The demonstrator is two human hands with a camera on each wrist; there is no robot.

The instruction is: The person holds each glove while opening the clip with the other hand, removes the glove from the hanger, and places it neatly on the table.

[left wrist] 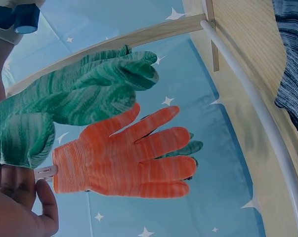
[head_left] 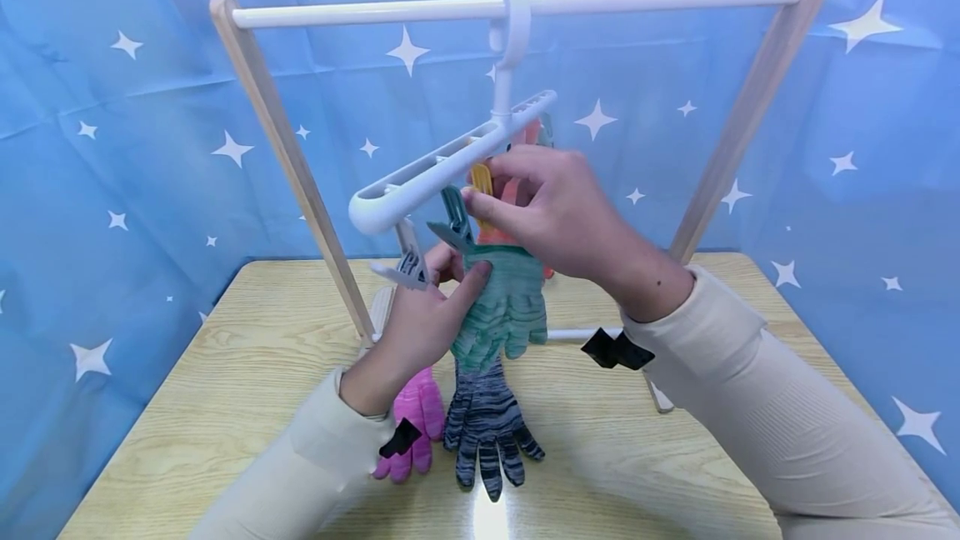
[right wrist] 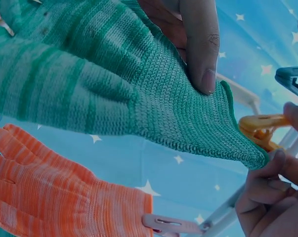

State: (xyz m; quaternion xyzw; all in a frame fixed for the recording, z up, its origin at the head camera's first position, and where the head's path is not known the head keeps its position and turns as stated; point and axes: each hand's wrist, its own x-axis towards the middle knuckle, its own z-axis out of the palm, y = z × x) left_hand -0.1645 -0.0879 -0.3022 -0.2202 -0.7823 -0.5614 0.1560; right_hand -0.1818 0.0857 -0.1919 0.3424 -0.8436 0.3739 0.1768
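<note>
Glove (grn) (head_left: 510,298) at 6 o'clock of yel. clip (head_left: 482,179). L hand (head_left: 427,315): fingers pinched on cuff (right wrist: 188,121); R hand (head_left: 562,202): fingers pinched on clip. Tip: hold cuff flat, seat edge squarely, deep, b4 release.

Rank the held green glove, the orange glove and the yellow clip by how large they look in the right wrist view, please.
1. Green glove
2. Orange glove
3. Yellow clip
Nearness to the camera may enlarge the first; true sizes are unsure.
</note>
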